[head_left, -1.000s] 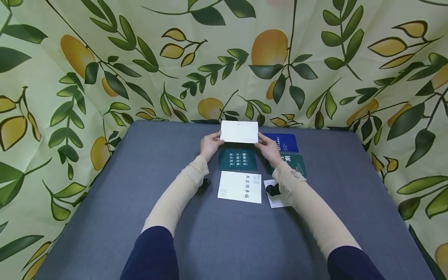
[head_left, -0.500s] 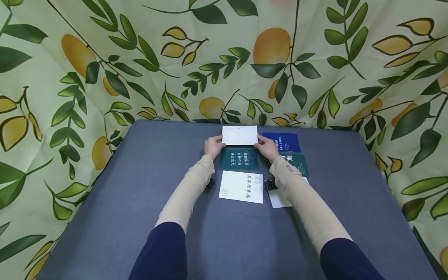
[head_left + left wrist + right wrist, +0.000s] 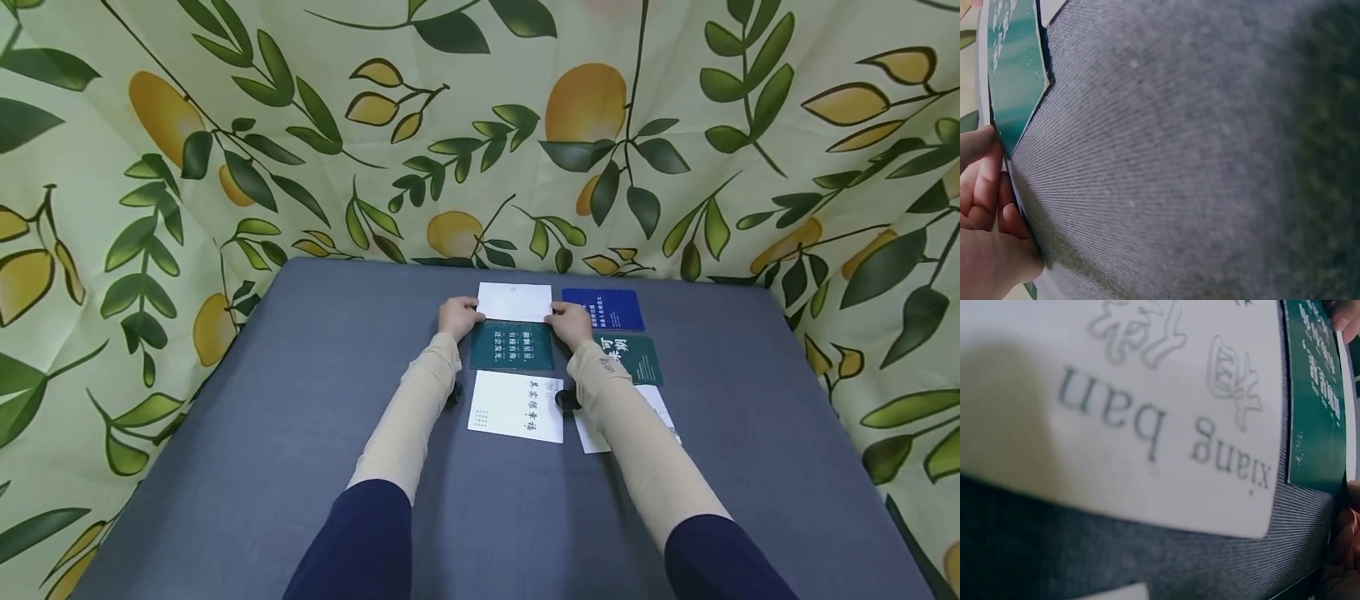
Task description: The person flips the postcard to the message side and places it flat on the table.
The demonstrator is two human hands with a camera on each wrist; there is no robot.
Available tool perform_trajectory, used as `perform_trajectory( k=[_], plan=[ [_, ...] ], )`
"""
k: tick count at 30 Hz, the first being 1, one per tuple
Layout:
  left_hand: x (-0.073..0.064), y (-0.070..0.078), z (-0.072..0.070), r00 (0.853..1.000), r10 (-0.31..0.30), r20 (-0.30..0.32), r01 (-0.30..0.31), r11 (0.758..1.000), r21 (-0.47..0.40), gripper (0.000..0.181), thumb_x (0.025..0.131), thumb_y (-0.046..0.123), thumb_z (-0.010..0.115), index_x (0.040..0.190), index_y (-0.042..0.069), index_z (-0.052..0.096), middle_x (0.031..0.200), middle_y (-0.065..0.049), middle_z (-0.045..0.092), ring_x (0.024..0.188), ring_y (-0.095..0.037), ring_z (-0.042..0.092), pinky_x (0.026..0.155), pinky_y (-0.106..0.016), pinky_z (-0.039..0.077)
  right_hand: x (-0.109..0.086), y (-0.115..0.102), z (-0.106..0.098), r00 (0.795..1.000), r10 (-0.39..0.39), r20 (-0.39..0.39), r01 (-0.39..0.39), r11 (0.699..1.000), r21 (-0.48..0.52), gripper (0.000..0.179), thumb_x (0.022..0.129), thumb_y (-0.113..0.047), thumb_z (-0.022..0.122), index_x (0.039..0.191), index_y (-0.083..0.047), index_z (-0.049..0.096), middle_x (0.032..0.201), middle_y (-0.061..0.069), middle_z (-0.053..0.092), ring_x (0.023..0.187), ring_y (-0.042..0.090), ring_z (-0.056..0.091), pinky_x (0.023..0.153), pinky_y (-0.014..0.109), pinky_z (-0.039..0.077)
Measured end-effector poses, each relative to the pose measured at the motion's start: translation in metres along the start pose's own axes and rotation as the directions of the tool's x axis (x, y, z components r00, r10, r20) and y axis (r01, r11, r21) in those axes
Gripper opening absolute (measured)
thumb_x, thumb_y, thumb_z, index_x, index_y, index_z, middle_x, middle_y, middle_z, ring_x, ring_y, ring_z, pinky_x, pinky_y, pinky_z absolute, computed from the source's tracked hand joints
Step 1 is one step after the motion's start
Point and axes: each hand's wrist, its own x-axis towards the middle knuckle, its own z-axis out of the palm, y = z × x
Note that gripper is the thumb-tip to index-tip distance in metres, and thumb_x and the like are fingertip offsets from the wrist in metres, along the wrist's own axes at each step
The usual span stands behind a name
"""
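A white card [image 3: 515,302], with only a tiny mark near its far edge, is pinched at its sides by my left hand [image 3: 459,318] and my right hand [image 3: 572,323]. It borders the far edge of a green card [image 3: 512,346] with white writing. In the left wrist view, the left thumb and fingers [image 3: 985,187] grip by the green card's corner. The right wrist view catches only part of the right hand [image 3: 1342,550] at the edge. Whether the held card touches the table is hard to tell.
Nearer lies a white card [image 3: 516,407] with black writing. Down the right side are a blue card [image 3: 604,309], another green card [image 3: 637,358] and another white card [image 3: 592,435], partly under my right forearm. A patterned curtain [image 3: 420,125] stands behind the grey table [image 3: 300,400].
Both hands have brought the white card down and toward me, close to the green card's far edge. The other cards lie as before.
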Motion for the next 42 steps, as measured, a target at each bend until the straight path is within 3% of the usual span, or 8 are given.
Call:
perform_trajectory(
  k=[7,16,23,29,34,38,39,42],
  plan=[
    [-0.008,0.007,0.004,0.999,-0.022,-0.039,0.024,0.998,0.060,0.036,0.084,0.011,0.066,0.119,0.004,0.063,0.125,-0.012,0.061,0.116,-0.029,0.054,0.102,-0.042,0.041,0.000,0.000,0.004,1.000,-0.007,-0.014,0.006,0.996,-0.091,0.044,0.092,-0.012,0.051,0.134,-0.001,0.048,0.138,0.017,0.049,0.129,0.031,0.045,0.105,0.044,0.039],
    [-0.005,0.005,0.012,0.998,-0.023,-0.064,0.031,0.993,0.116,0.038,0.083,0.013,0.067,0.120,0.005,0.061,0.122,-0.012,0.062,0.111,-0.029,0.054,0.102,-0.044,0.037,0.005,0.007,0.008,0.998,0.022,-0.061,-0.028,0.994,-0.106,0.044,0.089,-0.013,0.054,0.131,0.000,0.050,0.134,0.023,0.046,0.121,0.033,0.042,0.105,0.047,0.037],
    [0.000,0.003,0.009,1.000,-0.028,-0.012,0.029,0.991,0.128,0.048,0.086,0.015,0.062,0.131,0.005,0.050,0.132,-0.014,0.055,0.118,-0.030,0.051,0.106,-0.044,0.035,-0.001,0.004,0.000,1.000,0.000,-0.027,-0.002,0.998,-0.058,0.053,0.091,-0.018,0.054,0.138,0.002,0.038,0.129,0.025,0.049,0.116,0.034,0.048,0.102,0.048,0.039],
    [-0.007,0.009,0.005,1.000,-0.010,0.023,0.007,0.994,0.112,0.049,0.087,0.015,0.058,0.132,0.000,0.046,0.133,-0.018,0.053,0.116,-0.030,0.053,0.101,-0.042,0.043,-0.010,0.005,-0.020,0.999,-0.050,-0.011,0.049,0.998,-0.041,0.056,0.093,-0.023,0.054,0.139,0.002,0.037,0.120,0.023,0.056,0.105,0.032,0.055,0.090,0.043,0.046],
    [-0.013,0.025,0.011,0.999,0.033,0.001,-0.033,0.998,0.059,0.039,0.091,0.017,0.055,0.127,0.000,0.051,0.123,-0.018,0.058,0.110,-0.029,0.057,0.096,-0.040,0.046,-0.016,0.000,-0.043,0.998,-0.061,-0.011,0.061,0.998,0.004,0.053,0.094,-0.026,0.052,0.139,-0.001,0.038,0.114,0.018,0.052,0.097,0.028,0.050,0.081,0.037,0.044],
    [-0.013,0.042,0.021,0.996,0.094,0.014,-0.093,0.996,-0.014,0.035,0.093,0.019,0.052,0.123,0.003,0.056,0.112,-0.015,0.061,0.099,-0.025,0.058,0.087,-0.036,0.048,-0.018,-0.001,-0.065,0.998,-0.061,-0.010,0.062,0.997,0.049,0.053,0.096,-0.029,0.050,0.140,-0.003,0.036,0.127,0.021,0.047,0.111,0.032,0.048,0.092,0.043,0.042],
    [-0.005,0.039,0.029,0.989,0.145,0.004,-0.145,0.989,-0.041,0.034,0.093,0.024,0.052,0.121,0.006,0.059,0.108,-0.012,0.063,0.094,-0.022,0.058,0.082,-0.033,0.049,-0.017,0.000,-0.069,0.998,-0.054,-0.011,0.054,0.997,0.058,0.054,0.096,-0.030,0.049,0.140,-0.003,0.036,0.130,0.021,0.045,0.116,0.033,0.046,0.096,0.045,0.040],
    [0.004,0.041,0.045,0.982,0.179,0.058,-0.171,0.977,-0.125,0.034,0.096,0.029,0.048,0.123,0.011,0.058,0.117,-0.008,0.062,0.103,-0.019,0.059,0.086,-0.031,0.048,-0.016,0.005,-0.082,0.999,-0.033,-0.027,0.035,0.996,0.082,0.055,0.096,-0.030,0.048,0.142,-0.003,0.033,0.136,0.023,0.042,0.124,0.036,0.042,0.103,0.048,0.035]
  ],
)
